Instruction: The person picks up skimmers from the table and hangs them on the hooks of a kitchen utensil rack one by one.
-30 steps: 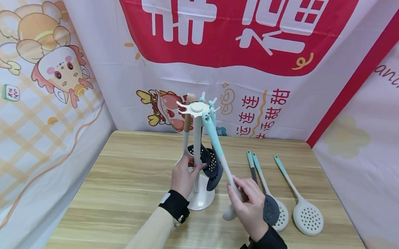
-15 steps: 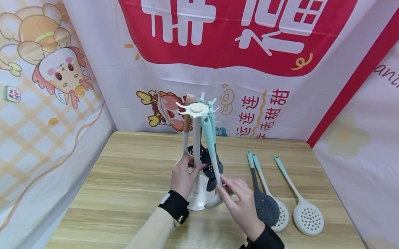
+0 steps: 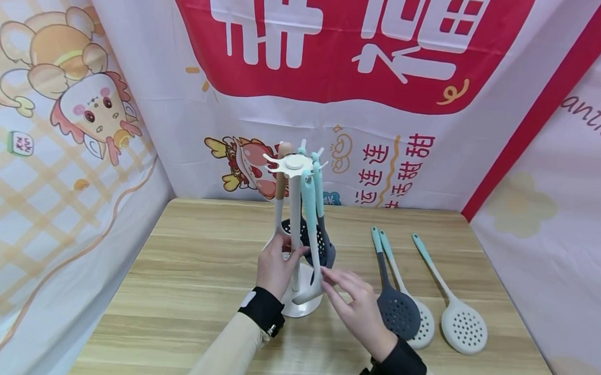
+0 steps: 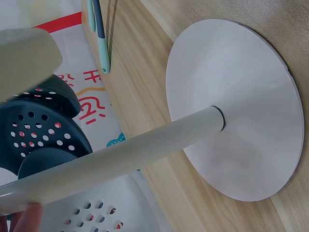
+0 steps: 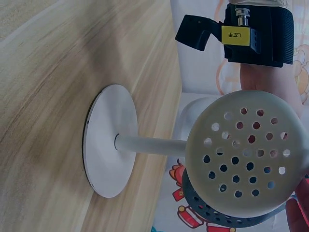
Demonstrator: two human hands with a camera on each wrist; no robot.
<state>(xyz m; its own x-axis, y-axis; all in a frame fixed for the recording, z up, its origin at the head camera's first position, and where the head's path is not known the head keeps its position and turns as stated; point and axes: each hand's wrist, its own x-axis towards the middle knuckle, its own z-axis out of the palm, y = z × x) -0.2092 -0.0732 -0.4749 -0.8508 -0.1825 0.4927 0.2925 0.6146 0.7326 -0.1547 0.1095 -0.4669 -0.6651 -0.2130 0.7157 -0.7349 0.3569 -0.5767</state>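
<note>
A white utensil rack [image 3: 292, 226] stands upright on its round base, and my left hand [image 3: 276, 267] grips its pole. A fingertip [image 4: 30, 217] shows against the pole in the left wrist view. On a front hook hangs a white skimmer [image 3: 308, 204] with a teal handle. My right hand [image 3: 358, 307] pinches its neck between thumb and fingertips, and its perforated head [image 5: 242, 169] faces the right wrist camera, covering part of the pole. Dark perforated utensils [image 3: 328, 250] hang behind it, and a brown-handled white utensil [image 3: 280, 192] hangs at the left.
Right of the rack, a dark grey slotted turner [image 3: 398, 312] partly overlaps a white one [image 3: 426, 327] on the wooden table [image 3: 191, 278]. Farther right lies another white slotted turner [image 3: 464, 327]. Printed cloth walls [image 3: 303, 115] close in the back and sides.
My right hand has moved left with the skimmer's lower end, so the skimmer swings from a slant to hanging nearly straight down beside the pole. The left hand stays on the pole.
</note>
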